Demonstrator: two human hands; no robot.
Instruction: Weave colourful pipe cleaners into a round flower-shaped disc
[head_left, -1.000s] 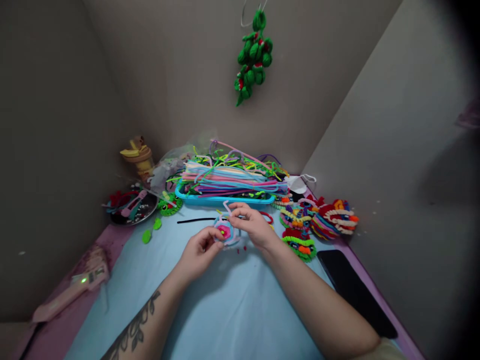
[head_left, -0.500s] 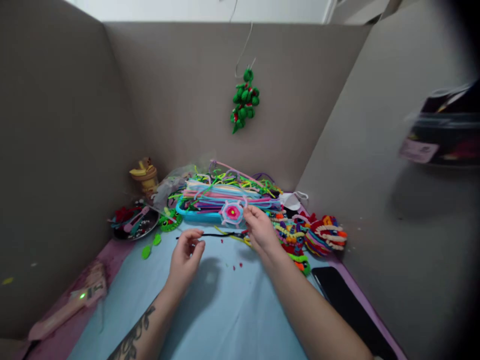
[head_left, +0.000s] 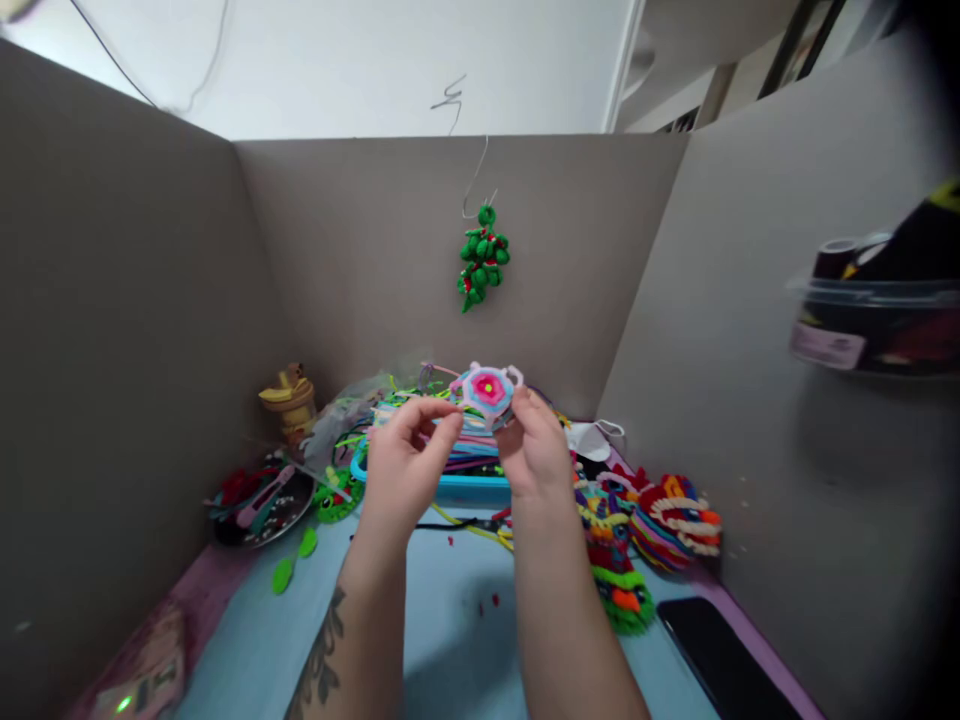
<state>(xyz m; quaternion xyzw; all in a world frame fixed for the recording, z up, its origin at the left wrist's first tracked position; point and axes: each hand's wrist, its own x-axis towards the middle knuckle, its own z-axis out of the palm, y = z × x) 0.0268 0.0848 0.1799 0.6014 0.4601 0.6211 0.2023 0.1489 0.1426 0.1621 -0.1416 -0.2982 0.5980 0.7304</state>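
Note:
A small hexagonal pipe-cleaner ornament (head_left: 488, 389), with a pink, light blue and white woven face and a yellow dot in its middle, is raised in front of me. My right hand (head_left: 536, 440) grips its right edge between thumb and fingers. At its lower left edge, the thumb and forefinger of my left hand (head_left: 415, 455) are pinched together and appear to touch one of its short arms. Behind both hands lies a blue tray (head_left: 469, 489) heaped with pastel pipe cleaners, partly hidden by my fingers.
Left are a dark dish (head_left: 274, 530), bright green discs (head_left: 283, 576) and a pink glue gun (head_left: 154, 665) with a lit green light. Colourful pipe-cleaner pieces (head_left: 675, 525) and a black phone (head_left: 724, 655) lie right. A green ornament (head_left: 484, 258) hangs on the back panel.
Both hands have risen, and the ornament has moved up with my right hand. My left hand has come in to the ornament's left edge. The view has tilted upward.

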